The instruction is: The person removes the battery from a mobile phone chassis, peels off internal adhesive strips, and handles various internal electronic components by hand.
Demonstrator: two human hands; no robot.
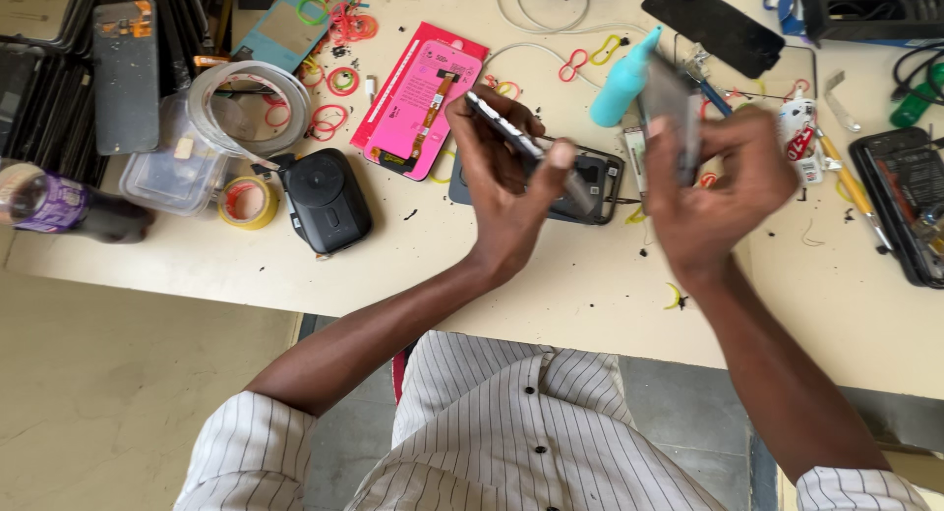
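My left hand (506, 191) grips a thin silver phone frame (511, 132) edge-on, held above the table. My right hand (723, 191) holds a flat grey panel (671, 103) upright, slightly blurred. Between and below the hands lies a black opened phone body (590, 181) on the cream table (393, 265). A pink screen package (423, 103) with a flex cable on it lies just left of my left hand. A teal squeeze bottle (624, 78) lies behind the hands.
Coloured rubber bands (339, 78) are scattered at the back. A black square device (324, 198), yellow tape roll (246, 201), clear plastic tub (177, 167) and a dark bottle (59, 206) sit at the left. A tool tray (910, 201) is at the right edge.
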